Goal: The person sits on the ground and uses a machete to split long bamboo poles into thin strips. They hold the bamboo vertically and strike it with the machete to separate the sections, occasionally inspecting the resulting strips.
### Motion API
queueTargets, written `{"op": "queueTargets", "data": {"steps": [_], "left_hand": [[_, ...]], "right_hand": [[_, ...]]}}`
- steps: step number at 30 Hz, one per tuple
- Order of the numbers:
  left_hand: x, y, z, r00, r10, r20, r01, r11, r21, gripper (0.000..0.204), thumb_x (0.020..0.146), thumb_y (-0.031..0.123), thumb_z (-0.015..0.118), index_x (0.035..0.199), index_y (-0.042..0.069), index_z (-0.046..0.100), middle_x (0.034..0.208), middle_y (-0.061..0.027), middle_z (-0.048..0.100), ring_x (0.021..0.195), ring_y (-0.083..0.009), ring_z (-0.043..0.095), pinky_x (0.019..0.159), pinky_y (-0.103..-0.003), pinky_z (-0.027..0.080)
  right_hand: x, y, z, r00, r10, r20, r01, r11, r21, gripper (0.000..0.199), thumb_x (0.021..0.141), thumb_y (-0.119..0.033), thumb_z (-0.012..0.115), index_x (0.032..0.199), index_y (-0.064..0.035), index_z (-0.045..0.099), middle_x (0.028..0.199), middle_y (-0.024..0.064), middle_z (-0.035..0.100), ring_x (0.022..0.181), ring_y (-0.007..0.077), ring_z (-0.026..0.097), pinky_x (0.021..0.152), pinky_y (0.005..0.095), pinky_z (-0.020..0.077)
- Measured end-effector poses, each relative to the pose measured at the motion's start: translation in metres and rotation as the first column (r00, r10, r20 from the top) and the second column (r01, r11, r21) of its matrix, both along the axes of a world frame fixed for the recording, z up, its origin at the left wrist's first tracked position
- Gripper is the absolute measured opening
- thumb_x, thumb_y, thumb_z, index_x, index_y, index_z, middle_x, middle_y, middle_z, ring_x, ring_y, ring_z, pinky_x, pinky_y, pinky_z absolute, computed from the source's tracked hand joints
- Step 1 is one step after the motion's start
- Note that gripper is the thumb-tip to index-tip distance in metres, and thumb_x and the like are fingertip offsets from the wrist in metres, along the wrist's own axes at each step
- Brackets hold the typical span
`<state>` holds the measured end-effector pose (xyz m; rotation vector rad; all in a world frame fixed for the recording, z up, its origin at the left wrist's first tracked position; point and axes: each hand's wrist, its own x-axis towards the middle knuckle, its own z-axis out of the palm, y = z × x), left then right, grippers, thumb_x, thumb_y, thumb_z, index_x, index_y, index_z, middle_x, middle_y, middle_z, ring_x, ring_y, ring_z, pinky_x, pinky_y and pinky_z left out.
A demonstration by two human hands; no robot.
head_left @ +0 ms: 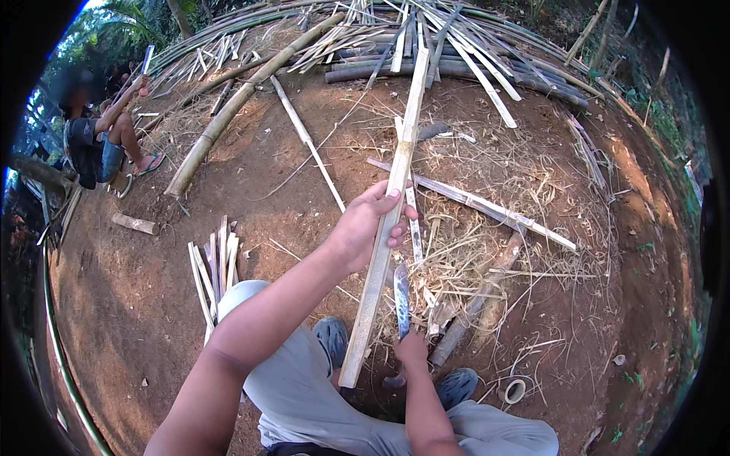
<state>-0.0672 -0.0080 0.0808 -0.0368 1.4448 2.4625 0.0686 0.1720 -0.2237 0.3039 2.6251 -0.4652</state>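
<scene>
Splitting a bamboo slat.
Left hand (365, 228) grips the bamboo slat (388, 220); right hand (412, 349) grips the knife (401, 300), blade best kept angled away.

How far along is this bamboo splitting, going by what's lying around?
Done: a small bundle of thin strips lies by the knee, and shavings litter the dirt. In hand: the left hand grips a long bamboo slat, while the right hand holds a knife beside it. Left: many whole poles and slats in the pile beyond look untouched.
</scene>
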Motion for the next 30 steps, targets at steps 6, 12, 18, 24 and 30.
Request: {"op": "queueTargets", "data": {"steps": [6,12,18,24,30], "left_hand": [[0.003,-0.004,0.008,0.998,-0.053,0.044,0.052,0.998,0.027,0.026,0.105,0.024,0.037,0.12,0.006,0.048,0.076,0.0009,0.044,0.056,-0.006,0.041,0.047,-0.02,0.035],[0.003,0.0,0.015,0.996,-0.066,0.06,0.065,0.998,0.013,0.023,0.106,0.027,0.037,0.109,0.008,0.049,0.072,0.0017,0.043,0.052,-0.0065,0.038,0.045,-0.022,0.034],[0.022,0.012,0.015,0.994,-0.104,0.044,0.098,0.988,0.12,0.025,0.106,0.027,0.037,0.108,0.007,0.05,0.068,0.0018,0.041,0.049,-0.0065,0.034,0.043,-0.022,0.032],[0.067,0.042,-0.017,0.982,-0.127,0.14,0.098,0.976,0.194,0.024,0.104,0.025,0.04,0.111,0.006,0.053,0.067,0.0022,0.037,0.051,-0.0072,0.035,0.045,-0.023,0.032],[0.081,0.069,-0.021,0.955,-0.244,0.171,0.182,0.932,0.315,0.016,0.103,0.022,0.044,0.11,0.008,0.048,0.072,-0.0004,0.041,0.052,-0.0092,0.038,0.047,-0.025,0.034]], "right_hand": [[0.008,0.006,-0.032,0.992,0.036,-0.124,-0.038,0.999,-0.016,0.042,0.081,-0.019,0.071,0.112,0.0008,0.052,0.107,0.0228,0.064,0.103,0.0382,0.063,0.087,0.0477,0.0525],[-0.036,0.006,0.047,0.914,-0.313,0.26,0.406,0.655,-0.638,0.024,0.087,-0.001,0.061,0.104,0.0011,0.043,0.085,0.0195,0.065,0.058,0.026,0.064,0.047,0.035,0.0502],[-0.09,0.073,0.154,0.923,-0.274,-0.271,0.09,0.836,-0.541,0.023,0.091,-0.014,0.065,0.093,-0.0006,0.047,0.072,0.016,0.064,0.056,0.0236,0.061,0.056,0.0384,0.048],[-0.095,0.085,0.328,0.628,-0.118,-0.769,-0.217,0.923,-0.319,0.021,0.096,-0.014,0.059,0.099,-0.0033,0.041,0.064,0.0068,0.057,0.05,0.0154,0.052,0.048,0.0337,0.0407],[-0.075,0.089,0.332,0.563,0.39,-0.729,-0.55,0.835,0.023,0.037,0.084,0.001,0.059,0.119,-0.0006,0.051,0.085,0.0158,0.064,0.073,0.0315,0.064,0.063,0.0415,0.0493]]}}
